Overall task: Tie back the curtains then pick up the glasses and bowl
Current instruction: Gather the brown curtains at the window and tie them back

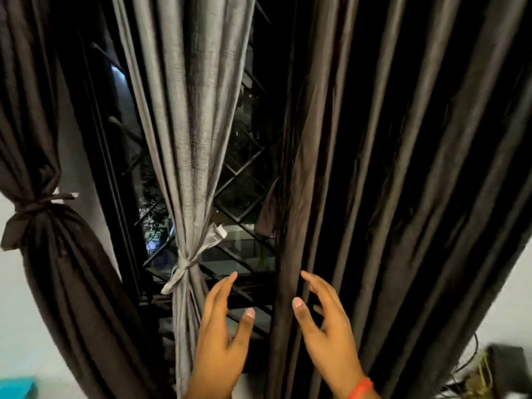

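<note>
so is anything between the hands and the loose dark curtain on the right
Nothing visible. The left hand and right hand are open on either side of the untied dark curtain's near edge, with no object between. The grey curtain hangs tied, to the left.

I saw open room between the tied grey curtain [190, 145] and the loose dark curtain [403, 182], where my left hand [223, 338] hung with fingers spread. A window grille [244, 182] closed that gap behind. My right hand [325, 332] was at the loose curtain's edge folds. Cables [469, 361] cluttered the lower right.
</note>
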